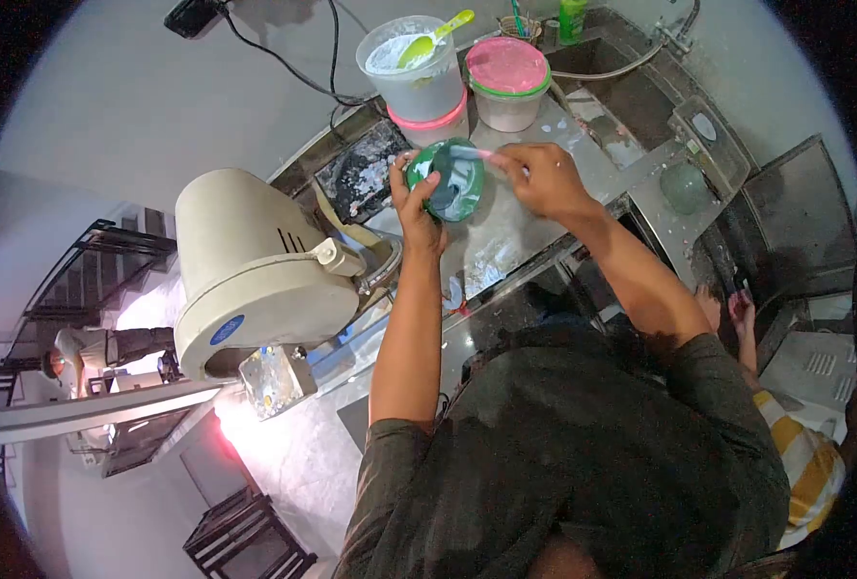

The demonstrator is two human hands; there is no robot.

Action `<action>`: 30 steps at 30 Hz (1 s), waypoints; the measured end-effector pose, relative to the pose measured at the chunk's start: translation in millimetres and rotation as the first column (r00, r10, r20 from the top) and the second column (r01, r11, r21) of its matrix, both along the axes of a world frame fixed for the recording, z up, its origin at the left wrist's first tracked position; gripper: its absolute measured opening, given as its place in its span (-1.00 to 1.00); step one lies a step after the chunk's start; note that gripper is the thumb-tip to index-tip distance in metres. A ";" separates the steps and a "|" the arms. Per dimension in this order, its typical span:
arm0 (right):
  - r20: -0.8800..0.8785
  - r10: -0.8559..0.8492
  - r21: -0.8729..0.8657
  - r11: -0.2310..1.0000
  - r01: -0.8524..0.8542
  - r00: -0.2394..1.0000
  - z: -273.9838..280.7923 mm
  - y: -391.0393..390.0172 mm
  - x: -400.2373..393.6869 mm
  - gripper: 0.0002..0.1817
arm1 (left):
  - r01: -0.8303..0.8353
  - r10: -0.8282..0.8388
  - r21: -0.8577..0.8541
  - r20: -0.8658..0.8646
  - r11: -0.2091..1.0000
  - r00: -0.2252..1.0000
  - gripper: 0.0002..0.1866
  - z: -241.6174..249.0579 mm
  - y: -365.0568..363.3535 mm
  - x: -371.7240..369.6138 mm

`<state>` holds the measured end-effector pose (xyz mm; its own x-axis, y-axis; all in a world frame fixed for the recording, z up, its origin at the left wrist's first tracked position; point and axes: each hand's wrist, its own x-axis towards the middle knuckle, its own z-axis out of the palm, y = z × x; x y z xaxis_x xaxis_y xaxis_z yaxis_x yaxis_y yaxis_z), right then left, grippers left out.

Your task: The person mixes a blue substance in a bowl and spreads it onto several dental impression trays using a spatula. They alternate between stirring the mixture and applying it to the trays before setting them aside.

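My left hand is wrapped round a green mixing bowl, held up over the counter and tilted so its inside faces me. White paste smears the bowl's inner wall. Between the fingers of my right hand is the handle of a spatula, and its blade reaches into the bowl at the upper rim. Motion blurs the blade a little. Just beyond the bowl stands a clear tub of white powder with a lime-green scoop in it, stacked on a pink-lidded tub.
Another pink-lidded tub stands right of the stack. A cream-coloured machine rises at my left. A sink with a hose lies at the back right. Another person's hand and striped sleeve are close on my right.
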<state>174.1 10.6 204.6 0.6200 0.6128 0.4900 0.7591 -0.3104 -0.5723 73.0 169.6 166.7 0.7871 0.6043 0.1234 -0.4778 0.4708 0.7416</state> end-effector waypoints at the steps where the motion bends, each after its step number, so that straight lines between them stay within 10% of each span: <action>1: -0.005 0.004 -0.002 1.000 -0.004 1.000 -15.7 -1.2 -4.3 -0.62 | 0.037 -0.035 -0.058 0.043 0.998 0.998 -0.51 -1.3 2.0 -0.7; 3: -0.258 0.226 0.209 0.962 -0.174 0.939 -75.0 -1.0 -22.7 -0.61 | -0.004 0.005 -0.029 0.037 1.000 0.999 -0.51 -6.9 -0.4 3.5; 4: -0.228 0.043 -0.045 0.997 -0.055 0.973 -98.1 3.4 -34.1 -0.63 | -0.048 0.048 -0.003 0.037 0.999 0.998 -0.51 -13.1 -4.0 6.9; 7: -0.515 0.056 -0.073 0.991 -0.109 0.856 -83.5 -0.8 -58.4 -0.60 | -0.077 0.072 -0.129 -0.041 0.989 0.997 -0.57 -44.7 -14.5 11.8; 9: -0.992 0.094 0.099 0.993 0.058 0.090 -64.3 -4.4 -62.3 -0.58 | -0.109 0.076 -0.273 -0.130 0.956 0.989 -0.61 -65.3 -18.5 10.5; 12: -0.979 0.142 0.128 0.987 0.097 -0.148 -51.6 -17.3 -57.5 -0.59 | -0.041 -0.077 -0.433 -0.252 0.900 0.965 -0.57 -94.1 -9.2 9.4; 20: -0.992 -0.016 0.002 0.989 0.146 0.123 -44.4 -41.3 -58.4 -0.64 | -0.038 -0.034 -0.119 -0.547 0.992 0.837 -0.51 -142.7 -14.2 0.2; 24: -0.998 0.022 0.028 0.993 0.113 0.054 -43.7 -47.6 -59.3 -0.65 | -0.012 -0.034 -0.073 -0.600 0.997 0.799 -0.47 -118.4 -18.8 -15.9; 28: -0.992 -0.093 -0.078 0.983 0.164 0.090 -53.4 -52.7 -64.3 -0.59 | -0.198 0.573 0.552 -0.672 0.810 0.469 -0.77 -121.0 -40.9 -51.8; 30: -0.997 -0.043 -0.035 0.991 0.131 0.060 -49.3 -58.1 -62.0 -0.63 | -0.239 0.641 0.670 -0.451 0.703 0.621 -0.74 -92.7 -85.1 -98.7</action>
